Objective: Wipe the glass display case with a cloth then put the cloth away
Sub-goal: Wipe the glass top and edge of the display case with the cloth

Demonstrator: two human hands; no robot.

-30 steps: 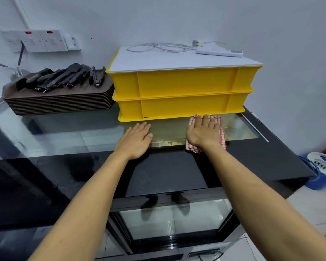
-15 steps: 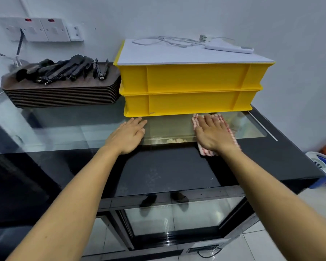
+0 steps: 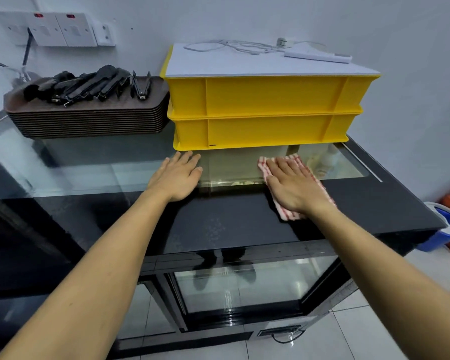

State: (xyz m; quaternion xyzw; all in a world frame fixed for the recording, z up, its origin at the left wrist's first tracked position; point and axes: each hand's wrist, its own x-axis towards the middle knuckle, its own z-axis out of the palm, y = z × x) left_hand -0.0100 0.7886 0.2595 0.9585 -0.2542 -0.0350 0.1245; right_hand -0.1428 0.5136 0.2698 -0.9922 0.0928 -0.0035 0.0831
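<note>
Fingers (image 3: 283, 166) flat, pressing cloth (image 3: 289, 213) on glass display case (image 3: 89, 175), white wall (image 3: 400, 27), tiled floor (image 3: 361, 339)

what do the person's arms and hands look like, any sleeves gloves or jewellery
Both arms are bare from the frame's lower edge to the wrists, with no sleeve in view. The left hand and the right hand wear no gloves. No watch, bracelet or ring shows on the wrists or the visible fingers. No markings are visible on either arm.

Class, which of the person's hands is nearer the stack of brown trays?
Left. The left hand lies right of the brown trays; the right hand presses the cloth farther right.
</note>
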